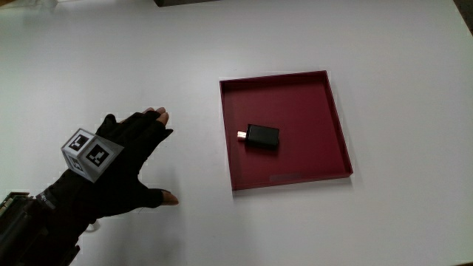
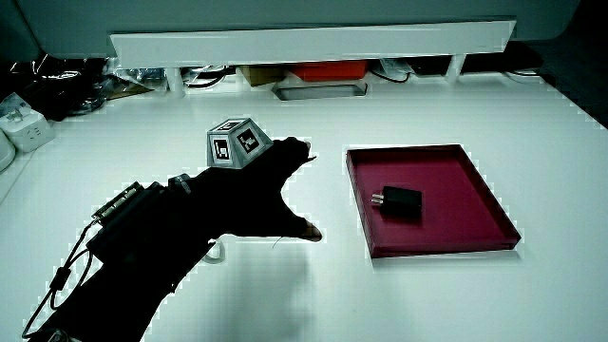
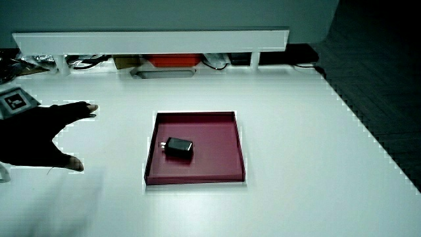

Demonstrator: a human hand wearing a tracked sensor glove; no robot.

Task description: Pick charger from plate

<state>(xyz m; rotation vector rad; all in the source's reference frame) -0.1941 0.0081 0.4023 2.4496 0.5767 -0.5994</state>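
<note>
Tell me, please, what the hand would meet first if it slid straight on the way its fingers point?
Probably the tray's near wall; the hand rests open beside it, with only bare table between them.

The grip (image 1: 122, 166) wears a black fingerless glove bearing a white patterned cube (image 1: 90, 154).

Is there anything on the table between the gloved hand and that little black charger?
Only the tray's near wall. The hand lies beside the red tray, the charger inside it; the main view shows bare white table between hand and tray.
</note>
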